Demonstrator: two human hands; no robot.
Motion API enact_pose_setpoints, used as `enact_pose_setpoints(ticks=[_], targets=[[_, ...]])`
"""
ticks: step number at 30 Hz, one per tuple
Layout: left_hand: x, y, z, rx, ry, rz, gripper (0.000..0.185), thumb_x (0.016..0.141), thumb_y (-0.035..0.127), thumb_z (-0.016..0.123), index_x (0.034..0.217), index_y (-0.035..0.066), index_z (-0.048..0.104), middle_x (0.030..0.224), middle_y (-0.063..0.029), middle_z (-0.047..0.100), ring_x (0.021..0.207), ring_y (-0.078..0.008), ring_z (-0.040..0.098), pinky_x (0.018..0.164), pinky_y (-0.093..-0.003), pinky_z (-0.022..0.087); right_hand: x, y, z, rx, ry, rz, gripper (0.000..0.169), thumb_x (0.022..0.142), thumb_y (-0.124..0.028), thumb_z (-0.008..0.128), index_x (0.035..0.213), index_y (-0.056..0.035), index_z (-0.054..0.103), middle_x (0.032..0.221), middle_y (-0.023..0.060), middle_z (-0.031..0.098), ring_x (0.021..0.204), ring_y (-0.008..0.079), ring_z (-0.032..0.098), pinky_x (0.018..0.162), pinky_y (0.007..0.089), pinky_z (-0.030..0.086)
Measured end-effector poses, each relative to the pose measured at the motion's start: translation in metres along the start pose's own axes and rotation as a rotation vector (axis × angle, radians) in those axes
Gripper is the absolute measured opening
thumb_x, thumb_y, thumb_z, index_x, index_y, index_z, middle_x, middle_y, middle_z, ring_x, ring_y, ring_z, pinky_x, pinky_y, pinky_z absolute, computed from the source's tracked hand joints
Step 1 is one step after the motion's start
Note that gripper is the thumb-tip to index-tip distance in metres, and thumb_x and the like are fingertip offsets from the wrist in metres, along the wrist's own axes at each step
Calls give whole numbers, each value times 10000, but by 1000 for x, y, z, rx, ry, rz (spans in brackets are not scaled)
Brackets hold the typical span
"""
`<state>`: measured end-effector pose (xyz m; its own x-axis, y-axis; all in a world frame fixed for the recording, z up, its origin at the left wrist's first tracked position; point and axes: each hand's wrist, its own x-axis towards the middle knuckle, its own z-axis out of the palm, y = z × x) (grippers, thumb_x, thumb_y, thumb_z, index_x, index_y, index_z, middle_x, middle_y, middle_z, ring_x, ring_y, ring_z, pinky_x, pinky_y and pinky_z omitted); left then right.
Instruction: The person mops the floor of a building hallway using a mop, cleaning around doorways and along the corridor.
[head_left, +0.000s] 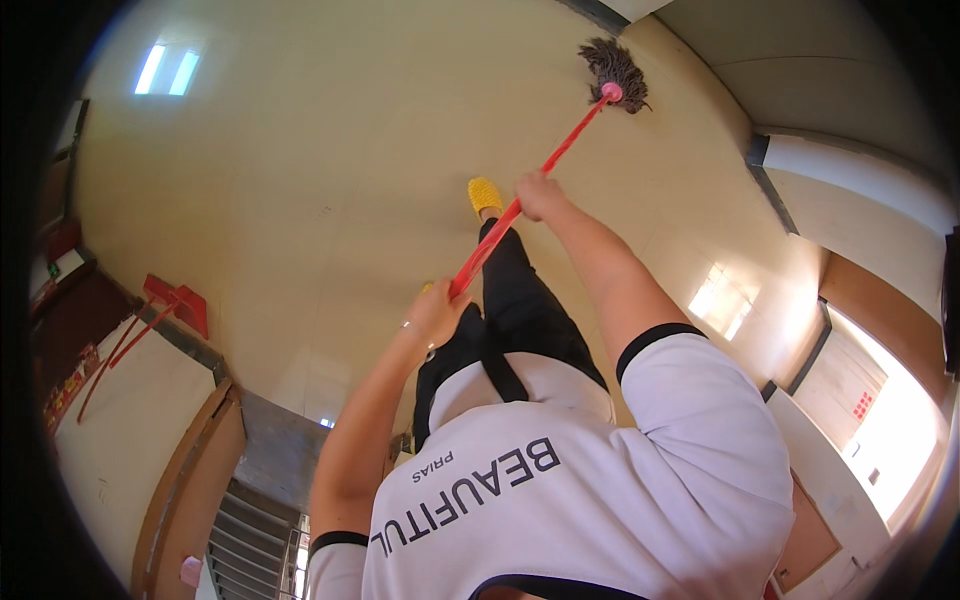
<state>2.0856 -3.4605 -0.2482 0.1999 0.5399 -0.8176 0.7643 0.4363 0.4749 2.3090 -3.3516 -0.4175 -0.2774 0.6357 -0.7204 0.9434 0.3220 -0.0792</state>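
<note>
A string mop with a red handle (487, 251) runs slantwise from my waist out to the upper right. My left hand (437, 309) is closed round the handle's near end, in front of my left hip. Farther up the handle, my right hand (538, 196) grips it. The dark grey-brown mop head (616, 69), joined by a pink collar, lies spread on the pale tiled floor (337, 150) close to the wall. My foot in a yellow slipper (485, 195) stands beside the handle, left of my right hand.
A red dustpan (191, 309) and another long red-handled tool lean at the wall on the left. A wooden door frame (187, 487) and grey steps or slats (255, 540) are at the lower left. White walls with a dark skirting (772, 196) and a bright doorway (900, 442) bound the right.
</note>
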Motion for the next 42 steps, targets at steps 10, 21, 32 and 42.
enact_pose_setpoints(ticks=[10, 21, 32, 42], targets=[[-334, -232, 20, -72, 187, -302, 263, 770, 209, 596, 953, 26, 547, 758, -167, 569, 677, -276, 547, 623, -347, 429, -131, -366, 130, 313, -180, -809, 114, 617, -149, 569, 670, -72, 634, 659, 131, 611, 646, 311, 595, 524, 414, 469], [-414, -226, 24, 61, 270, -519, 272, 774, 191, 624, 972, 9, 582, 867, -66, 624, 751, -142, 567, 631, -293, 448, -193, -399, 100, 446, -139, -984, 145, 659, -91, 552, 776, -72, 636, 739, 129, 618, 752, 310, 593, 632, 415, 475], [-199, -6, 12, 332, 334, -188, 251, 704, 212, 651, 840, 8, 598, 565, -130, 503, 495, -211, 477, 503, -319, 394, -84, -129, 57, 628, -1, -602, 169, 681, -102, 550, 829, -98, 629, 767, 101, 615, 758, 272, 592, 598, 390, 481], [66, 231, 171, 155, 124, 146, 369, 755, 305, 569, 998, 28, 551, 704, -119, 570, 651, -207, 555, 592, -329, 425, -103, 245, 63, 431, 395, 159, 215, 705, -95, 539, 913, -145, 562, 1062, -5, 503, 1049, 180, 435, 698, 411, 457]])
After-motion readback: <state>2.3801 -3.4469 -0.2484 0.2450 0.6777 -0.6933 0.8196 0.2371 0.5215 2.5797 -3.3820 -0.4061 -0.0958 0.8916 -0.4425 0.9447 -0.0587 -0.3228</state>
